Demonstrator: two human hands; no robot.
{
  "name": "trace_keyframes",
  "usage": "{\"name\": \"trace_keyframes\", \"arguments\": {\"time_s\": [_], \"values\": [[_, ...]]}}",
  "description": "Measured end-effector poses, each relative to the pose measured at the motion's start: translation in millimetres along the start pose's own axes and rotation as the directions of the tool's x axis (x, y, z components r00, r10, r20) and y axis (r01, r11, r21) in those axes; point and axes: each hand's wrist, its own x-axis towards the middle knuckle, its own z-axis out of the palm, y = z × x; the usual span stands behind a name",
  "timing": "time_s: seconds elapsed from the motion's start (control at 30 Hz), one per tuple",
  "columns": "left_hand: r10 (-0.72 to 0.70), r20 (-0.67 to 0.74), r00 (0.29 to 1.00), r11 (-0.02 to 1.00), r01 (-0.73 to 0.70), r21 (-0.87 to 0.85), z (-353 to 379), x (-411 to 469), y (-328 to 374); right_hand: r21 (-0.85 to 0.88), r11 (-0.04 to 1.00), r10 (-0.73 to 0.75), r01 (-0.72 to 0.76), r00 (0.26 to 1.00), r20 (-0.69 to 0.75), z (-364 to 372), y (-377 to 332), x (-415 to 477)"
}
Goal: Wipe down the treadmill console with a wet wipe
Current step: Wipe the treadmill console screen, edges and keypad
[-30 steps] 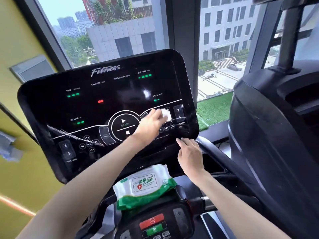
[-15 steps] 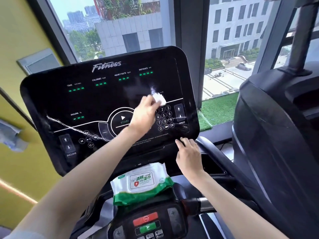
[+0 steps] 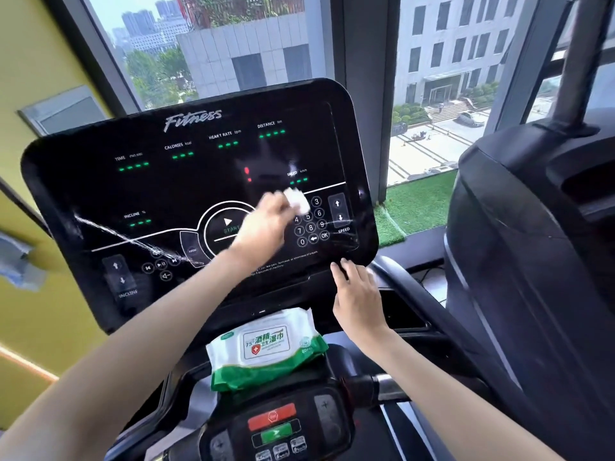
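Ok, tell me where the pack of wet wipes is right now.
In the head view the wipes pack lies low and centre, just below the console, above the red stop button and left of the right hand.

console [image 3: 83, 194]: glossy black, with white lettering and lines, green dashes, and two small red lights near the middle
wet wipe [image 3: 297, 200]: white
wipe pack [image 3: 266, 349]: white top, green lower band, red cross badge
lower panel: red button [image 3: 271, 417] above green button [image 3: 275, 434]
wall [image 3: 33, 78]: yellow
turf [image 3: 419, 201] outside: green
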Motion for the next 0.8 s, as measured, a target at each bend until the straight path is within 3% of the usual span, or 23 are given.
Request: {"name": "trace_keyframes", "arguments": {"time_s": [0.07,0.13,0.2,0.3,0.37,0.4,0.43,0.5,0.57,0.63,0.67,0.73,0.77,0.8], "values": [[0.32,0.162,0.934,0.942,-0.332,0.056,12.5,-27.5,11.1,-0.007,1.0,-0.01,0.01,1.0,0.016,0.2,1.0,-1.5],[0.474,0.26,0.841,0.85,-0.514,0.117,7.2,-32.9,6.0,-0.015,0.999,-0.028,0.028,0.999,0.028,-0.8,3.1,-2.0],[0.425,0.216,0.879,0.873,-0.461,0.158,-6.7,-13.5,-7.4,-0.009,1.0,-0.027,0.027,0.999,0.029,-1.7,3.5,-1.0],[0.097,0.011,0.995,0.992,-0.097,0.086,-27.7,19.7,-29.1,0.011,1.0,0.009,-0.009,1.0,0.016,-0.4,-0.3,0.1],[-0.104,-0.11,0.988,0.994,0.109,0.033,-29.1,26.3,-29.0,0.023,0.999,0.023,-0.023,1.0,0.0,0.2,-3.5,0.3],[-0.14,-0.126,0.982,0.99,0.142,0.008,-24.1,22.5,-24.0,0.026,0.999,0.026,-0.026,1.0,-0.005,0.5,-4.5,0.5],[-0.125,-0.105,0.987,0.992,0.125,-0.009,-14.2,13.1,-17.8,0.023,0.999,0.028,-0.028,1.0,-0.009,1.0,-5.1,0.7],[0.054,0.012,0.998,0.998,-0.053,-0.02,9.7,-17.7,-2.4,0.011,1.0,0.027,-0.026,0.999,-0.022,1.8,-6.0,0.8],[0.296,0.17,0.94,0.955,-0.297,-0.018,20.6,-49.4,10.4,0.019,1.0,-0.002,0.003,0.999,-0.04,2.7,-6.8,1.2],[0.373,0.219,0.902,0.922,-0.386,0.022,15.2,-58.6,4.5,0.045,0.997,-0.056,0.058,0.997,-0.062,4.6,-8.6,2.3],[0.325,0.19,0.926,0.94,-0.338,0.042,7.2,-53.5,-4.2,0.056,0.995,-0.084,0.088,0.994,-0.069,5.7,-10.7,3.2],[0.107,0.04,0.993,0.993,-0.109,0.052,-11.9,-37.1,-27.2,0.073,0.985,-0.151,0.155,0.986,-0.065,9.3,-18.5,5.5],[-0.052,-0.079,0.996,0.998,0.054,0.023,-23.3,-29.4,-41.3,0.081,0.978,-0.185,0.19,0.981,-0.063,11.3,-23.9,6.8],[-0.227,-0.207,0.952,0.974,0.223,-0.039,-34.7,-23.5,-53.0,0.087,0.971,-0.217,0.222,0.974,-0.066,13.4,-29.6,8.4]]}}
